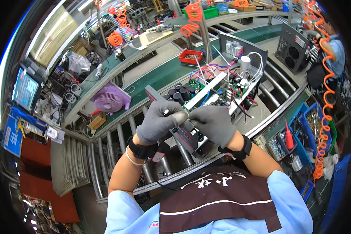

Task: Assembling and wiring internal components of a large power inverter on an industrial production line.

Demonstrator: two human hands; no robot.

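Both hands wear grey work gloves, and their fingertips meet above the near end of an opened electrical unit [206,93]. My left hand [158,123] is closed, its thumb and forefinger pinched. My right hand [215,124] is closed too, pinching close to the left thumb; whatever lies between the fingertips is hidden or too small to name. Under the hands is the unit's dark front panel [185,138]. Behind them stand black cylindrical capacitors [179,93], a pale metal strip [206,90], and red, blue and white wires [216,68]. A white cylinder [245,62] rises near the back panel.
The unit rests on a roller conveyor [109,144]. A purple fan [108,99] stands at left, a red parts tray [190,57] beyond. At right are blue bins of screws [312,119], a red bottle [288,136], a coiled orange hose [327,93], another black unit [292,48] and a co-worker [333,54].
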